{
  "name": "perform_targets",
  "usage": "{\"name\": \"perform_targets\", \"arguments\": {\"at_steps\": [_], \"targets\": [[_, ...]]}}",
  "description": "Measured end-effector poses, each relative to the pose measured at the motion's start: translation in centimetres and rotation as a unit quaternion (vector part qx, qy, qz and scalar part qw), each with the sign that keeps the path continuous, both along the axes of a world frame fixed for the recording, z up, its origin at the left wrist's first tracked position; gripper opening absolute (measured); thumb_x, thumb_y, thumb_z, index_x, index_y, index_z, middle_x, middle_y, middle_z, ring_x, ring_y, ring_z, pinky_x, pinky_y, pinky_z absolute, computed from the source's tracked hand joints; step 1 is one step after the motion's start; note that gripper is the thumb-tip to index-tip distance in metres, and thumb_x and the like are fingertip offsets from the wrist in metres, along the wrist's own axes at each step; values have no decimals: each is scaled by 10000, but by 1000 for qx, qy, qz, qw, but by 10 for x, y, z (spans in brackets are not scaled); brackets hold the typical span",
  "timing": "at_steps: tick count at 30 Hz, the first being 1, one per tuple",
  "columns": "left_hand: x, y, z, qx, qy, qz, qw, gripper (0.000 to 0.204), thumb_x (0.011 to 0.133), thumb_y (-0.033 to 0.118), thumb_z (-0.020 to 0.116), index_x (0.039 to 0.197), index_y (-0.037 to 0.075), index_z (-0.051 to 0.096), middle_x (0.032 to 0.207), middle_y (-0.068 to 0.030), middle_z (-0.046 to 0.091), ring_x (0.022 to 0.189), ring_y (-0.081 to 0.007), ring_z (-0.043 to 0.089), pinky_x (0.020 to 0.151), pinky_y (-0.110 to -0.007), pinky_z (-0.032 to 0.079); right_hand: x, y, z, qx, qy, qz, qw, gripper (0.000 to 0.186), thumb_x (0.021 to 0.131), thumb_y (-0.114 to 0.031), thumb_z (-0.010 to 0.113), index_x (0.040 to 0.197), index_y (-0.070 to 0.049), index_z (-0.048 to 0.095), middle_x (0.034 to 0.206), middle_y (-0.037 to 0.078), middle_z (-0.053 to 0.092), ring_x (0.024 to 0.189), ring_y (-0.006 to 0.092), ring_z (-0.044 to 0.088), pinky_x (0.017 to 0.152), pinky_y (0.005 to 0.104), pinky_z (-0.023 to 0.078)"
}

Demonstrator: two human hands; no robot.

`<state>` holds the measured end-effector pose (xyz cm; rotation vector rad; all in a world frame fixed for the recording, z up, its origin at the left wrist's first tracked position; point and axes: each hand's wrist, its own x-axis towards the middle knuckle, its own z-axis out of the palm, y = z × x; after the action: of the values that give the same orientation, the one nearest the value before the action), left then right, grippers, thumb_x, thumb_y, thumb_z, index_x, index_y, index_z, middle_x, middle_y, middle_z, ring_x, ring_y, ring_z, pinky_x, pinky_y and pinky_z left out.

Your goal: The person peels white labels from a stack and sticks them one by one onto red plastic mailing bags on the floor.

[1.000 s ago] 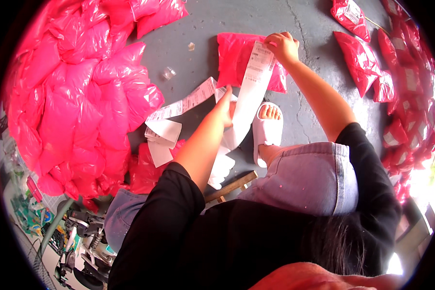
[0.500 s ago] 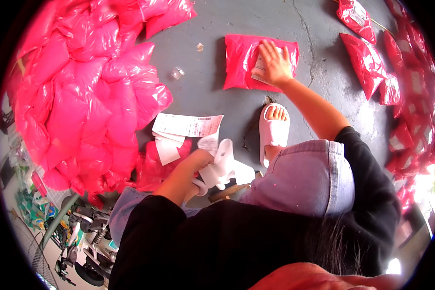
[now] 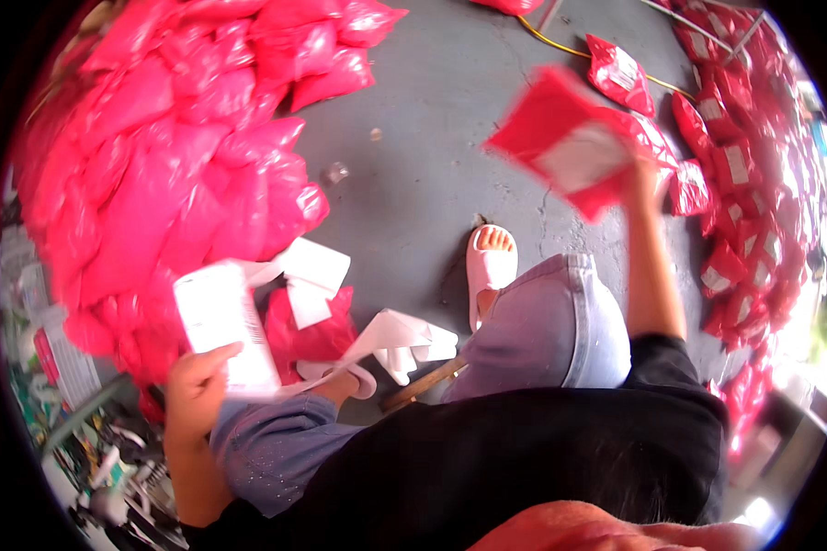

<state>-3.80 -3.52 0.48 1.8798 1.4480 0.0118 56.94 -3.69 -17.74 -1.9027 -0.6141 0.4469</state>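
Observation:
My right hand grips the edge of a pink plastic mailer bag, lifted above the floor at the right and blurred by motion. A white shipping label lies on the bag's face. At the lower left, my left hand pinches a strip of white printed labels between thumb and fingers. More of the white paper, folded labels, rests over a pink bag by my left foot. A curled white paper strip trails between my legs.
A large heap of filled pink bags rises on the left. Labelled pink bags are piled along the right, with a yellow cord near them. A wooden bar lies below me. Crumpled clear plastic sits on the grey floor.
My right hand, flat on the bag earlier, has gripped it and lifted it off the floor to the right. My left hand has moved left, drawing the label strip with it.

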Motion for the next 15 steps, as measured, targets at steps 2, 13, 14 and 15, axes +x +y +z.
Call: {"name": "perform_targets", "arguments": {"at_steps": [2, 13, 14, 15], "targets": [[-28, -31, 32, 15, -158, 136, 978, 218, 718, -14, 520, 906, -40, 627, 926, -143, 617, 848, -221, 601, 822, -330, 447, 101, -65, 49, 177, -91, -92, 976, 235, 809, -248, 512, 939, -67, 586, 893, 101, 596, 827, 209, 577, 682, 317, 473], [-150, -191, 112, 391, -313, 288, 816, 381, 845, 84, 423, 1210, -26, 410, 1279, -181, 382, 1079, -275, 484, 903, -345, 406, -99, 49, 199, -2, -22, 416, 909, 313, 860, -267, 458, 1122, -108, 521, 932, 1, 568, 838, 81, 519, 749, 231, 405], [-141, -187, 108, 408, -317, 312, 797, 388, 835, 84, 435, 1204, -31, 419, 1262, -194, 398, 1095, -276, 469, 929, -360, 372, -157, 55, 210, -70, -42, 499, 863, 326, 862, -270, 457, 1140, -111, 514, 934, -9, 566, 839, 67, 514, 756, 223, 398], [-147, -179, 103, 410, -323, 319, 791, 388, 835, 84, 435, 1204, -31, 419, 1262, -194, 398, 1095, -276, 469, 929, -360, 372, -221, 55, 218, -151, -112, 612, 768, 330, 843, -307, 470, 1107, -119, 531, 885, -14, 565, 786, 58, 518, 705, 205, 405]]}}
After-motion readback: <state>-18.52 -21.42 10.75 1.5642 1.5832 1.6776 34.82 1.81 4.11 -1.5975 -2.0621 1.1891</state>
